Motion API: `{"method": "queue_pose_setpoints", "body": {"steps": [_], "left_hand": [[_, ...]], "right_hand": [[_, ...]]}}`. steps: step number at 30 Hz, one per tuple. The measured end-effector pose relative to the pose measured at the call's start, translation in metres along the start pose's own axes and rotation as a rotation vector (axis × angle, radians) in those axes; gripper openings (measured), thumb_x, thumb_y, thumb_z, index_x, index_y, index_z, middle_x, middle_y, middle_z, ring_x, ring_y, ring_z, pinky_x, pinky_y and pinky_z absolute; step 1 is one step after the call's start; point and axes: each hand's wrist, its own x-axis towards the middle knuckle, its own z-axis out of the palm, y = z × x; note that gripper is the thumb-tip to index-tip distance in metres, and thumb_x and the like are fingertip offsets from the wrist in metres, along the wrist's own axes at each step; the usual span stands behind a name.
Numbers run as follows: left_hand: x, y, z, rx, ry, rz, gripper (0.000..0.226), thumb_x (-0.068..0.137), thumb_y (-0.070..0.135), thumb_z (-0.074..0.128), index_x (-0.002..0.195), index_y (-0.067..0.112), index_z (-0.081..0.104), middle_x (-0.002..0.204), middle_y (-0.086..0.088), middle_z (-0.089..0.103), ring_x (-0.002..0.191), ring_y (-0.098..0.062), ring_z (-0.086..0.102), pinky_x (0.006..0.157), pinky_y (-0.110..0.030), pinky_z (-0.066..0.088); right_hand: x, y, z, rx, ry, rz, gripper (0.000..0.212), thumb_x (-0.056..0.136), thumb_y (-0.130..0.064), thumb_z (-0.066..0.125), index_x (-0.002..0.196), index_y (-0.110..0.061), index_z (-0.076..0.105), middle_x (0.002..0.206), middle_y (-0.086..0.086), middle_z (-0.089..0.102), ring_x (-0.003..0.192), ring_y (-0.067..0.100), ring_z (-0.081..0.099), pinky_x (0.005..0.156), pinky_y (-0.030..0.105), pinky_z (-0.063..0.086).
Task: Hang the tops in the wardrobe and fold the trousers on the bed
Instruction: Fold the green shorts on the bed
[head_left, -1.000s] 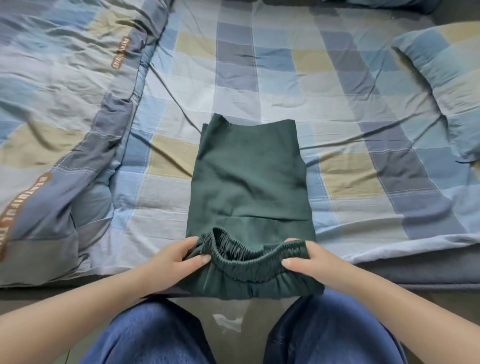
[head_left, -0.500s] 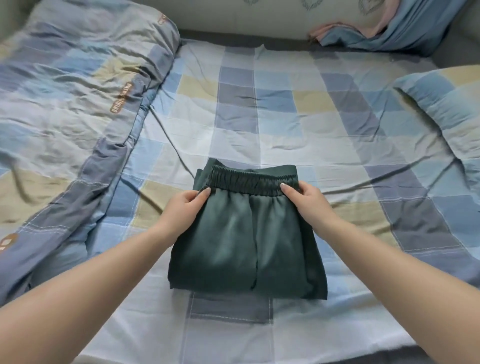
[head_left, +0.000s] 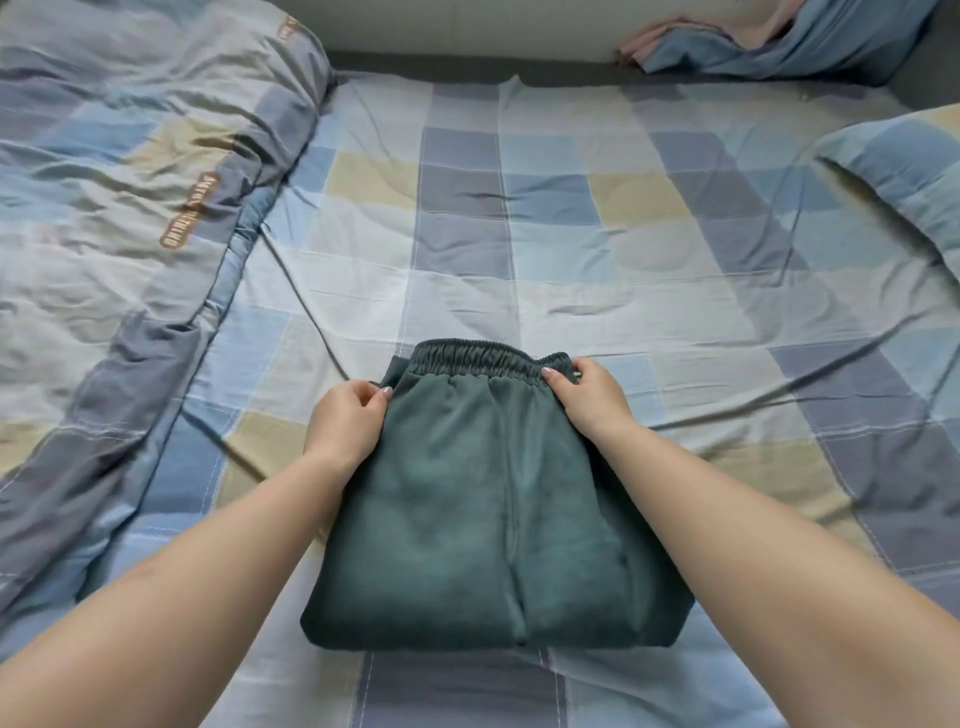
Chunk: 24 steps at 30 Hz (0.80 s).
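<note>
Dark green trousers (head_left: 483, 509) lie folded into a compact rectangle on the checked bed sheet (head_left: 571, 270), elastic waistband on top at the far edge. My left hand (head_left: 345, 421) pinches the fold's far left corner between thumb and fingers. At the far right corner my right hand (head_left: 584, 397) grips the end of the waistband, fingers curled over it. Both forearms reach in from the near edge on either side of the trousers.
A bunched checked duvet (head_left: 119, 218) fills the left side of the bed. A matching pillow (head_left: 904, 171) lies at the right edge. Blue and pink cloth (head_left: 769, 41) is heaped at the far right by the headboard.
The waistband end was lifted from the near edge and folded over to the far edge, halving the trousers. Since then my hands have shifted to the fold's far corners.
</note>
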Motion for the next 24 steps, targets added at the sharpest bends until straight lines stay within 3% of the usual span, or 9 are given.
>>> {"method": "queue_pose_setpoints", "body": {"steps": [3,5,7,10,13,15,17,21,24], "left_hand": [[-0.009,0.016,-0.007,0.026,0.079,0.24,0.027,0.094,0.02,0.053,0.118,0.009,0.061,0.116,-0.01,0.062,0.111,-0.026,0.055,0.098,-0.037,0.042],[-0.026,0.025,-0.009,0.098,0.089,0.483,0.037,0.096,0.019,0.05,0.13,0.008,0.054,0.132,-0.009,0.055,0.126,-0.025,0.046,0.109,-0.034,0.032],[-0.049,0.03,0.0,0.224,0.05,0.672,0.046,0.094,0.024,0.043,0.137,0.008,0.048,0.144,-0.008,0.046,0.137,-0.026,0.037,0.113,-0.038,0.025],[-0.062,0.037,0.03,0.462,-0.036,0.823,0.053,0.094,0.024,0.037,0.144,0.007,0.037,0.153,-0.009,0.033,0.144,-0.027,0.023,0.115,-0.048,0.015],[-0.047,0.023,0.052,0.721,-0.085,0.78,0.058,0.098,0.033,0.031,0.152,0.017,0.015,0.16,-0.002,0.009,0.148,-0.021,0.001,0.118,-0.045,-0.003],[-0.034,0.008,0.055,0.801,-0.074,0.744,0.062,0.097,0.046,0.029,0.152,0.024,0.011,0.161,-0.001,0.002,0.148,-0.02,-0.004,0.118,-0.043,-0.007],[-0.022,-0.001,0.054,0.777,-0.037,0.701,0.07,0.092,0.06,0.029,0.152,0.028,0.012,0.161,-0.005,0.006,0.148,-0.023,0.001,0.118,-0.044,-0.003],[-0.01,-0.018,0.045,0.814,-0.067,0.559,0.086,0.079,0.078,0.004,0.152,0.031,0.002,0.161,-0.003,0.002,0.148,-0.023,0.003,0.118,-0.047,0.005],[-0.006,-0.025,0.034,0.744,-0.148,0.455,0.084,0.082,0.075,0.017,0.152,0.031,-0.001,0.161,-0.006,0.0,0.148,-0.024,0.004,0.119,-0.043,0.007]], "right_hand": [[-0.004,-0.003,-0.005,-0.051,0.054,0.001,0.045,0.092,-0.04,0.055,0.127,-0.013,0.052,0.126,0.007,0.058,0.115,0.024,0.053,0.083,0.028,0.038],[-0.017,-0.009,-0.009,-0.198,0.044,-0.06,0.056,0.093,-0.038,0.054,0.14,-0.012,0.04,0.142,0.01,0.043,0.13,0.025,0.041,0.102,0.033,0.034],[-0.042,-0.015,-0.002,-0.419,0.104,-0.272,0.061,0.093,-0.035,0.052,0.146,-0.012,0.032,0.152,0.011,0.028,0.14,0.027,0.025,0.113,0.041,0.021],[-0.079,-0.017,0.027,-0.571,0.131,-0.546,0.059,0.093,-0.03,0.048,0.147,-0.013,0.032,0.157,0.007,0.022,0.145,0.022,0.016,0.115,0.055,0.011],[-0.077,0.004,0.039,-0.821,0.001,-0.492,0.063,0.096,-0.042,0.039,0.151,-0.025,0.016,0.16,0.001,0.007,0.147,0.017,0.002,0.113,0.058,0.001],[-0.064,0.023,0.034,-0.932,-0.02,-0.485,0.064,0.094,-0.053,0.034,0.151,-0.035,0.009,0.161,-0.003,0.0,0.147,0.014,-0.003,0.113,0.058,-0.003],[-0.054,0.036,0.031,-0.94,0.003,-0.509,0.066,0.091,-0.062,0.027,0.15,-0.039,0.007,0.161,-0.003,-0.002,0.147,0.013,-0.005,0.113,0.057,-0.006],[-0.051,0.055,0.025,-0.942,-0.013,-0.439,0.075,0.082,-0.073,0.008,0.149,-0.042,-0.004,0.16,-0.005,-0.012,0.146,0.013,-0.013,0.113,0.053,-0.008],[-0.048,0.056,0.017,-0.913,-0.085,-0.367,0.077,0.081,-0.075,0.011,0.148,-0.042,-0.008,0.159,-0.005,-0.017,0.145,0.013,-0.016,0.115,0.051,-0.003]]}}
